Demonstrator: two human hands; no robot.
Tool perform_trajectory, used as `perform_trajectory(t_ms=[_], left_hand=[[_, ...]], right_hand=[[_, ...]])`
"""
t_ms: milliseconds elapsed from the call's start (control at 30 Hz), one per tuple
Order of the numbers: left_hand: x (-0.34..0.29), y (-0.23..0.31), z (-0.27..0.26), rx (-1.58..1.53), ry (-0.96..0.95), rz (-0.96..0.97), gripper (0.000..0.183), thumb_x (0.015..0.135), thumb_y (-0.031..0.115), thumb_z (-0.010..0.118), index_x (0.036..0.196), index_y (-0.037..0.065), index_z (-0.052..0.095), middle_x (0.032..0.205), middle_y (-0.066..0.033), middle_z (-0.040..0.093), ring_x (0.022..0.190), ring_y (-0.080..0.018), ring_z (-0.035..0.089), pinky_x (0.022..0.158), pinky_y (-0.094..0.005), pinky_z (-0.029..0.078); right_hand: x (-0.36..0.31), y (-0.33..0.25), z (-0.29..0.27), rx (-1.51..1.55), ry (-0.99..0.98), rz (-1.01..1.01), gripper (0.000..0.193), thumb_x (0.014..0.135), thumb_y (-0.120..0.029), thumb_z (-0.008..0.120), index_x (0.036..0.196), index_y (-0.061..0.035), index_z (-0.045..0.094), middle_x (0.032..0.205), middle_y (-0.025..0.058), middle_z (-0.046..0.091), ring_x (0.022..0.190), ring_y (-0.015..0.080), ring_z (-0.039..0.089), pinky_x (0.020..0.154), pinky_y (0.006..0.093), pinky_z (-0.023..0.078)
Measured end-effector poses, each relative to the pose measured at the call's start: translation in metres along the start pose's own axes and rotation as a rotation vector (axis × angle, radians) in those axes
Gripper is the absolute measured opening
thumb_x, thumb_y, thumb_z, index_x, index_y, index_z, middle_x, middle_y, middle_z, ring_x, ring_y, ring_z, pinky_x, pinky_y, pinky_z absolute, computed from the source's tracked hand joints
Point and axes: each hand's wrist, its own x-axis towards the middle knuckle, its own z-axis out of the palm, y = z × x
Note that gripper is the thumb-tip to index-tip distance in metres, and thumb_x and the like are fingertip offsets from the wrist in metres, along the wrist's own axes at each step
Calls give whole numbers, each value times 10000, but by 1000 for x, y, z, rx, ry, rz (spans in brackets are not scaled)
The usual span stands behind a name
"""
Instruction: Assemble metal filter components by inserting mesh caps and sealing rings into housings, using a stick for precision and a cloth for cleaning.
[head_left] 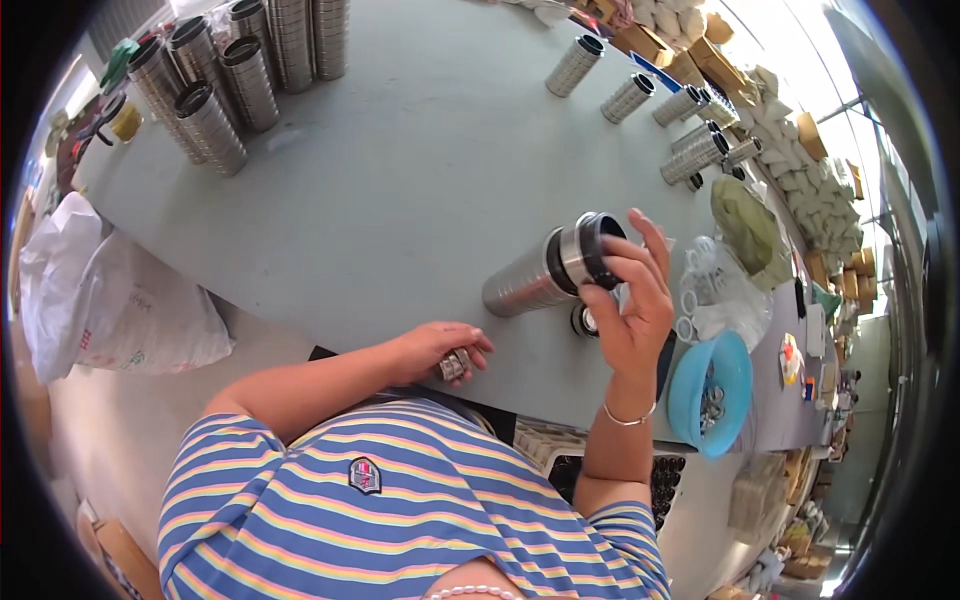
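A silver metal cylinder (522, 284) stands on the grey table near me, leaning in the view. At its top end sits a short metal ring with black rims (577, 252). My right hand (636, 302) has its thumb and fingers on that ring's black edge, some fingertips reaching over the opening. Close to the table's front edge, my left hand (436, 350) is curled around small metal pieces (454, 364); their exact kind is not clear. A small round black-and-metal part (584, 320) lies behind my right hand, partly hidden.
A blue basin (738, 385) with small metal parts stands at the right edge. Beside it lies a clear plastic bag of rings (722, 290). Tall metal cylinders (245, 85) crowd the far left; shorter ones (575, 66) stand far right. A white sack (130, 300) is at left.
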Motion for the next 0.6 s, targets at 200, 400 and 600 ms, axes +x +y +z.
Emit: perform_trajectory(t_ms=[200, 400, 600], left_hand=[[-6, 0, 6, -17, 31, 4, 382, 1074, 335, 512, 1230, 10, 638, 978, -85, 699, 805, -163, 674, 674, -327, 569], [-20, 2, 13, -266, 53, -71, 374, 988, 238, 542, 1302, 39, 577, 1070, -94, 685, 934, -183, 672, 786, -367, 582], [-14, 2, 29, -329, -17, -188, 401, 999, 214, 456, 1350, 28, 516, 1171, -147, 646, 972, -234, 692, 734, -363, 642]], right_hand=[[-62, 19, -22, 1061, 927, 754, 487, 1077, -389, 504, 1324, 25, 576, 1296, 164, 657, 1210, 351, 639, 1011, 608, 517], [-240, 82, 2, 169, 300, 1374, 488, 1042, -453, 578, 1071, 18, 704, 1069, 97, 711, 935, 221, 674, 806, 380, 526], [-219, 92, 20, -420, 309, 1143, 405, 1062, -347, 515, 940, 23, 626, 888, 206, 665, 816, 374, 623, 752, 444, 481]])
